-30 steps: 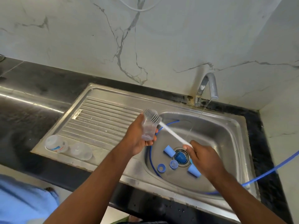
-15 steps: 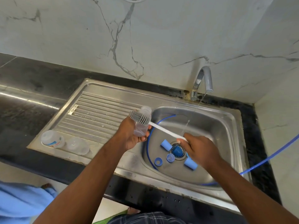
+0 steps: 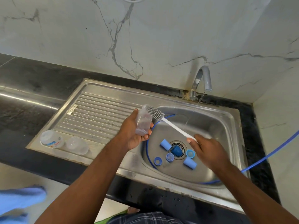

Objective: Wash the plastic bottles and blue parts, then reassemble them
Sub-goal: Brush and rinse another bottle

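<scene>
On my feed the left hand [image 3: 135, 131] is raised over the sink's left edge, forearm reaching in from the lower left, palm turned up and to the right. Its fingers [image 3: 146, 136] are wrapped round a clear plastic bottle [image 3: 144, 122], which tilts with its open mouth up and away from me. The right hand [image 3: 208, 151] hovers low over the basin [image 3: 226, 113], wrist bent, and I see its fingers [image 3: 191, 140] pinched on the end of the white handle of a bottle brush [image 3: 175, 127]. The handle slants up to the left, and the grey bristle head sits at the bottle's mouth; I cannot tell how far it goes in.

In the basin, the blue parts lie around the drain [image 3: 176, 150]: one blue sleeve [image 3: 165, 144] to its left, a second sleeve [image 3: 189, 162] to its lower right, and three small blue caps [image 3: 157, 160] near them. A blue hose [image 3: 267, 156] curves along the basin wall. A thin stream of water falls from the tap [image 3: 202, 78]. Two more clear bottles [image 3: 51, 139] lie on the drainboard's near left corner, beside the black counter [image 3: 32, 81].
</scene>
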